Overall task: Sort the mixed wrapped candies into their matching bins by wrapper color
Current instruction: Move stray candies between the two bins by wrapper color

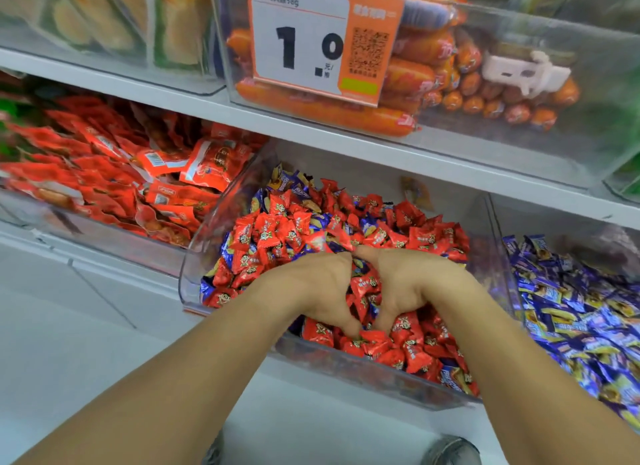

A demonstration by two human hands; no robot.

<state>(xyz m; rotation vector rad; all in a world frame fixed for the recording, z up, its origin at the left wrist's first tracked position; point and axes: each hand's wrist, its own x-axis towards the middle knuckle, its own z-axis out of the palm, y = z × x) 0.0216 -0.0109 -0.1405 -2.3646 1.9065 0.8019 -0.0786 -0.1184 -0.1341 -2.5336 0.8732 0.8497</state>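
White shop shelves fill the view, with clear plastic bins set in rows. At twelve o'clock, the top bin holds long orange sausages behind a big price tag. At nine o'clock a bin is full of flat red snack packs.

The middle bin is the big job. It is piled with small red candies, and blue candies are mixed in, mostly at the back and down the left side. At three o'clock, the next bin holds blue and yellow candies and looks like the home for the blue ones.

I think the sorting is far from done, because many blue ones still sit among the red.

Both hands dig into the middle pile at six o'clock. The left hand and the right hand touch at the thumbs, with fingers pushed down into the candies. The fingertips are hidden, so I cannot tell what either grip holds.

The wrappers look shiny and crinkly, puffed like tiny pillows with pinched ends. The bins look smooth, hard and see-through.
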